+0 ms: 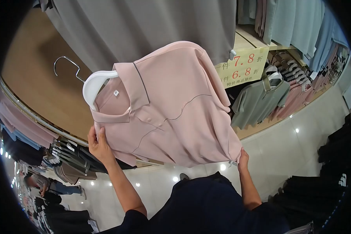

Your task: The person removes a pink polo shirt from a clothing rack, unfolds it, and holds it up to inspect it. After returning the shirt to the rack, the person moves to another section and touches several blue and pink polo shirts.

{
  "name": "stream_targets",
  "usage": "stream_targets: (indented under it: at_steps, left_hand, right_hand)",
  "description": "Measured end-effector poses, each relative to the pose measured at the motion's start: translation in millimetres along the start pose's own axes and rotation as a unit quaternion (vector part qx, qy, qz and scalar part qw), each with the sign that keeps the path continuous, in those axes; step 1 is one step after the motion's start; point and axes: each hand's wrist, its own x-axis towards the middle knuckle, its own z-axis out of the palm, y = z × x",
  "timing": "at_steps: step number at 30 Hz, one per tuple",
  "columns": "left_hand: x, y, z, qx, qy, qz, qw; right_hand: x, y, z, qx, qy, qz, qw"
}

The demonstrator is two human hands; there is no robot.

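A pink collared shirt (179,89) with dark piping lines and a buttoned placket is stretched out before me, tilted sideways. It is still on a white hanger (93,87), whose metal hook points to the upper left. My left hand (99,145) grips the shirt near the shoulder below the collar, with the thumb in front and the fingers partly hidden behind the cloth. At the lower right, my right hand (243,160) pinches the shirt's hem, where a small pale tag shows.
Behind the shirt hangs a large grey garment (144,27). A yellow sign (243,68) with red numbers is at the right, above a grey-green shirt (257,97). Clothes racks line both sides of the tiled floor (269,142). Another person (52,185) stands at the far left.
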Motion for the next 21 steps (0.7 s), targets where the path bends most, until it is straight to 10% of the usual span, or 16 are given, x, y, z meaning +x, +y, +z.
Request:
stream_targets:
  at_steps: [21]
  left_hand:
    - [-23,3,-25,-0.009,-0.024,-0.012,1.0]
  right_hand:
    - [-21,30,-8,-0.016,-0.026,0.022,0.999]
